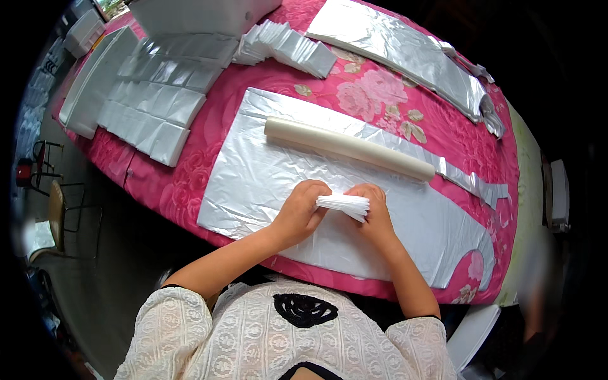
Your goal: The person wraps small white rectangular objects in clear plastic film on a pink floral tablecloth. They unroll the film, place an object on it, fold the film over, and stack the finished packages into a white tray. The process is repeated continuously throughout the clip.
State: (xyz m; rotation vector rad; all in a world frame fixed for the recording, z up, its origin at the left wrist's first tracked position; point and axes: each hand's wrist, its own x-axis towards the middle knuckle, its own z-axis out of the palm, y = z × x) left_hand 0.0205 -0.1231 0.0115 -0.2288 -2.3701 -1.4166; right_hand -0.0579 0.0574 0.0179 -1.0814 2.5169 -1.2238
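A small folded bundle of thin white plastic (344,204), its layers fanned at the edge, is held between my two hands. My left hand (303,208) grips its left end with curled fingers. Around its right end close the fingers of my right hand (375,212). Beneath them a large flat plastic bag (237,183), whitish silver with a curved handle cut-out at the right, is spread on the table; whether it is one or a stack I cannot tell. Across its far half lies a long cream-coloured tube (348,149), just beyond my hands.
A pink floral cloth (171,206) covers the table. Folded plastic packets (149,104) lie in rows at the far left, beside a white box (199,16) and a white panel (98,82). More flat silvery bags (392,47) lie at the far right. A chair (57,218) stands left.
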